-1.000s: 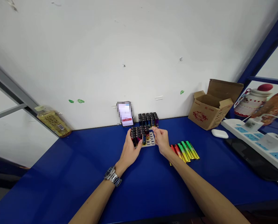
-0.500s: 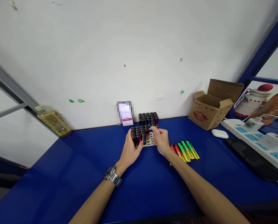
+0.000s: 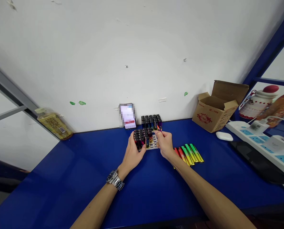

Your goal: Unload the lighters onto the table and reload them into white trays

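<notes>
A white tray (image 3: pixel 153 145) partly filled with upright black-capped lighters (image 3: pixel 142 136) stands on the blue table (image 3: pixel 84 178). My left hand (image 3: pixel 132 154), watch on the wrist, grips the tray's left side. My right hand (image 3: pixel 165 144) is closed at the tray's right edge, pinching a lighter (image 3: pixel 158 128) by its tip. A second full tray of lighters (image 3: pixel 151 121) stands behind, against the wall. A row of loose colourful lighters (image 3: pixel 188 154) lies flat just right of my right wrist.
A phone (image 3: pixel 128 116) leans on the wall behind the trays. An open cardboard box (image 3: pixel 217 108), a white earbud case (image 3: pixel 224 136) and a power strip (image 3: pixel 258 140) lie to the right. A bottle (image 3: pixel 53 124) lies at the far left.
My right hand has shifted slightly at the tray's right edge and now shows a lighter tip between its fingers. My left hand has kept its hold.
</notes>
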The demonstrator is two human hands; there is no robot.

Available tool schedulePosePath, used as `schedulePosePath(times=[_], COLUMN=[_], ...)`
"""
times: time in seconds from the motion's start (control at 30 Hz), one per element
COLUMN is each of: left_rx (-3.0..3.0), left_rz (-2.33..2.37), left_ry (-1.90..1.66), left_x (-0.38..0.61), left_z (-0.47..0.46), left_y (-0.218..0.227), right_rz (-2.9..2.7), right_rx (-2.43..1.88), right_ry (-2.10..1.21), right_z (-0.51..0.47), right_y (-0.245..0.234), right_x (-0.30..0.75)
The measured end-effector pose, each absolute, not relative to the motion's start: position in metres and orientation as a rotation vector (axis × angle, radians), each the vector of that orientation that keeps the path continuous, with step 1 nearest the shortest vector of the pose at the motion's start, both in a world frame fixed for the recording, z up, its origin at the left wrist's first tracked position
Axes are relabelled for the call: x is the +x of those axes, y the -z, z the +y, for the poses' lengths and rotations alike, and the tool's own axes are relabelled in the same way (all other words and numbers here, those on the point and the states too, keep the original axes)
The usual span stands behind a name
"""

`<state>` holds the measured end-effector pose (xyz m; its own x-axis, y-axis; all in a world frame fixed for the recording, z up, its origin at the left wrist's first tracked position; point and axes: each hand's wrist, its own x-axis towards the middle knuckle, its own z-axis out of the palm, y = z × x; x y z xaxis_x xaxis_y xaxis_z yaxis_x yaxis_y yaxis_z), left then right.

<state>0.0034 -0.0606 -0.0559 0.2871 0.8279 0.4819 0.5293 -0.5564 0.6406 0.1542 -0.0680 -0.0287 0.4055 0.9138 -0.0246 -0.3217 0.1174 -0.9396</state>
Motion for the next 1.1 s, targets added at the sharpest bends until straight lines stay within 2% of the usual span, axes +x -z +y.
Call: schedulePosePath(times=[0.6,0.83,1.1], left_rx=[2.223,2.216,2.231], left_rz=[1.269,1.255,1.256], left_ry=[-1.123,-1.138,-1.111], left_x=[0.003,0.003,0.003], left_z=[-0.06,-0.062,-0.061], left_y=[0.057,0.056,0.055], right_rz=[-0.758,-0.911,-1.122], right_rx=[-0.967,-0.922,-1.11], right_ry=[-1.059,-0.76,-0.653], right_z=[-0.063,-0.059,-0.055], right_y=[0.034,0.041,0.044], right_x=[0.16,0.168,0.184])
